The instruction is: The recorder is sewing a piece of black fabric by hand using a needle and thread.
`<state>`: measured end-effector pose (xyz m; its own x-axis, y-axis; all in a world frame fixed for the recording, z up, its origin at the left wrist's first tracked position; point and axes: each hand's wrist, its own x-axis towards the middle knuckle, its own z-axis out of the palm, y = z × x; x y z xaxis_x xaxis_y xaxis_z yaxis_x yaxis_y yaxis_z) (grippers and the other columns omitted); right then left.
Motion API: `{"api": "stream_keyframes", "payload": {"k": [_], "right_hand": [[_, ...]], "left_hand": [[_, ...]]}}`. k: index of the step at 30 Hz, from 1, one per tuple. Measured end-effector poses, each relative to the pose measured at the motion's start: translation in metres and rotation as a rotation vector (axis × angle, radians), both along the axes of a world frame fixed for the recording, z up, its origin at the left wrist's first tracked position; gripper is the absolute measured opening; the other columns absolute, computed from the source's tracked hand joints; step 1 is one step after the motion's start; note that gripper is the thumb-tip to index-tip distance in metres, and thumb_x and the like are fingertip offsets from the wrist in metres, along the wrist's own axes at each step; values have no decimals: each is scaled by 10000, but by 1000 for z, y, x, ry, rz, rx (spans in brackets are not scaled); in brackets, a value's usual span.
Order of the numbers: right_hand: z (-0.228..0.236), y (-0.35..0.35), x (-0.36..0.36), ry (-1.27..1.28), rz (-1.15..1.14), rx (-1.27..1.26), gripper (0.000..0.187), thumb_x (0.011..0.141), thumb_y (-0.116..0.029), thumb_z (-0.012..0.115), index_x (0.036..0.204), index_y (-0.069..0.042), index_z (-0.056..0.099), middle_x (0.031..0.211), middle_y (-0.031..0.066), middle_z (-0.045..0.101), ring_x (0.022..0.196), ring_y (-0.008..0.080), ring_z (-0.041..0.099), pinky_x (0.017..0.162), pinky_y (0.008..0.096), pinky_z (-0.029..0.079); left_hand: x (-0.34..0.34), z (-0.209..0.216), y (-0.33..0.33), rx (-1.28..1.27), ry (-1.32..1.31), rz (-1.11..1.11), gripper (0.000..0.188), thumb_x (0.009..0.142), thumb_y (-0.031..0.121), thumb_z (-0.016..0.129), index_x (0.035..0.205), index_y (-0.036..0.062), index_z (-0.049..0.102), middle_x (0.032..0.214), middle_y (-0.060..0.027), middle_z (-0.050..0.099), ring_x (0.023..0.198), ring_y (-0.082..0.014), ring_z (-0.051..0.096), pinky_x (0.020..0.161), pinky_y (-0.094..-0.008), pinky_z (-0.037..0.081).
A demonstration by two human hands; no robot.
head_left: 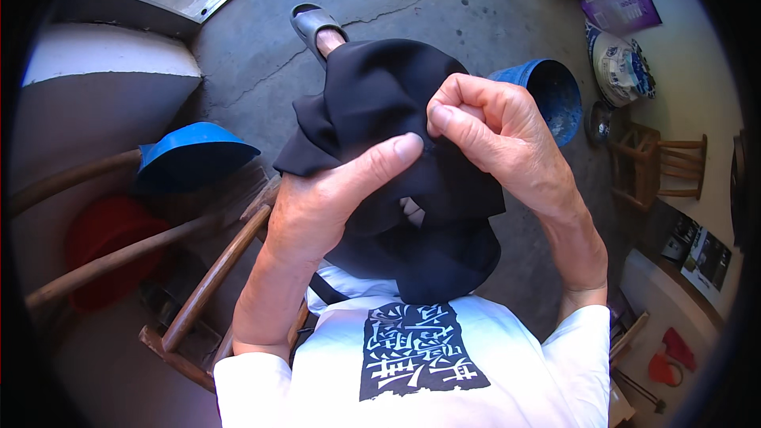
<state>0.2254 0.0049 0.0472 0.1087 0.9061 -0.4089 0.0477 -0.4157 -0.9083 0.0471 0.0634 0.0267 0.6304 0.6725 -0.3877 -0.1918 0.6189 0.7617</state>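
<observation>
A black cloth garment lies in folds across my lap. My left hand grips it from the left, thumb on top and the other fingers hidden under the fabric. Just right of that thumb, my right hand is closed in a pinch close above the cloth. Whatever sits between its thumb and forefinger is too small to make out. A small gap in the folds shows below the hands.
A wooden chair frame stands close on my left, near a blue scoop and a red basin. A blue bucket is at the right. Farther right are a small wooden chair and several bags along the wall.
</observation>
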Motion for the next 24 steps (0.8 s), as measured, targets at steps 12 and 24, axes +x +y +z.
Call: {"api": "stream_keyframes", "payload": {"k": [12,24], "right_hand": [[2,-3,-2,-72,159,2,222,895,-190,667,776,-27,575,571,-84,415,535,1,349,461,219,256],[3,-1,-1,136,108,-59,220,921,-195,634,780,-38,574,630,-102,431,569,-8,357,483,198,267]], "left_hand": [[-7,-4,-7,90,70,-54,497,766,-16,710,1242,-19,565,1141,-81,633,1048,-151,602,948,-279,458],[-9,-4,-8,-9,-4,-78,420,807,48,714,1199,-11,576,1064,-56,639,976,-131,600,883,-269,481]]}}
